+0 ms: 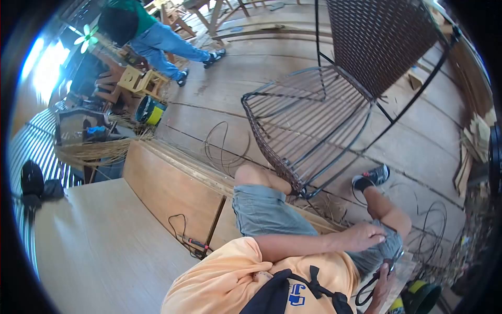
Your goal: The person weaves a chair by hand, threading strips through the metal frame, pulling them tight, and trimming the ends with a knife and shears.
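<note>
My left hand (363,236) is closed in a fist above my thigh, and I cannot make out what it holds, if anything. Close by, at lower right, my right hand (384,285) grips what looks like a pair of scissors (396,255) with a black looped handle and a metal end pointing up. In front of my knees stands a chair (314,123) with a dark frame. Brown weaving covers its backrest (384,42) and front rim, while the seat shows bare parallel rods. Neither hand touches the chair.
Loose strands (225,149) lie on the plank floor (204,99). A cable with a red-handled tool (198,244) rests on the wooden bench (104,230). Another person (167,44) is at upper left, near small wooden chairs (141,81) and a bucket (150,111). Wood pieces (473,141) lean at right.
</note>
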`<state>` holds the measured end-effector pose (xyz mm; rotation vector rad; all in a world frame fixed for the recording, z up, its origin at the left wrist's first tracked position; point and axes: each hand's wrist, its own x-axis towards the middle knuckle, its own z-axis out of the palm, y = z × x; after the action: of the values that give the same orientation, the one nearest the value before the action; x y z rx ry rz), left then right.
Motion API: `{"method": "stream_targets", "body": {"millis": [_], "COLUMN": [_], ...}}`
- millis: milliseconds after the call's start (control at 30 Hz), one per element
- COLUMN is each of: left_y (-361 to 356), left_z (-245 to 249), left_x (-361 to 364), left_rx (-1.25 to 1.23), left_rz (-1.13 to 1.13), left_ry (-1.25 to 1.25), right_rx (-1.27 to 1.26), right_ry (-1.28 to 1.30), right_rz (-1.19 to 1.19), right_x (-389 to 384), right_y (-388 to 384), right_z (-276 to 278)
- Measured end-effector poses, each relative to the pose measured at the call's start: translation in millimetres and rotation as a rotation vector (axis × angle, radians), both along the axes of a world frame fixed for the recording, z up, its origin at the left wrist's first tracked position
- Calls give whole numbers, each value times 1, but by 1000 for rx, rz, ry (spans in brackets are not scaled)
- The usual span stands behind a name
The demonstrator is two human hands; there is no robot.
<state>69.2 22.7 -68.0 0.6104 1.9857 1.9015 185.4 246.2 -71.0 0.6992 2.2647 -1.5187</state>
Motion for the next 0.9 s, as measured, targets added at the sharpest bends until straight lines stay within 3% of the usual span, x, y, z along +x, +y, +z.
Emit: {"method": "stream_targets", "body": {"millis": [100,133,200,267,500,567,700,733,833,900], "left_y": [-5,-4,-5,-9,-17,-24,-31,-31,-38,-32], "left_z": [10,6,3,-1,1,21,31,35,43,41], "left_x": [-1,1,3,6,1,-9,-22,-25,-27,-25], "left_rx": [10,-27,-14,-49,24,-132,-132,-147,-189,-95], "left_rz": [-19,16,-41,-109,-163,-173,-216,-223,-187,-5], "left_ry": [-47,4,-31,-70,-287,-304,-81,-50,-187,-405], "right_rx": [-18,108,16,76,78,71,-3,-3,37,-29], "right_ry": [227,343,222,195,243,255,236,130,261,271], "right_rz": [162,175,206,264,283,323,313,334,179,11], "right_x": [-21,-24,-35,-38,-37,-41,-48,-52,-41,-35], "right_y": [-29,-36,-47,-46,-57,-57,-58,-55,-50,-41], "right_z": [8,4,21,21,26,29,40,46,43,36]}}
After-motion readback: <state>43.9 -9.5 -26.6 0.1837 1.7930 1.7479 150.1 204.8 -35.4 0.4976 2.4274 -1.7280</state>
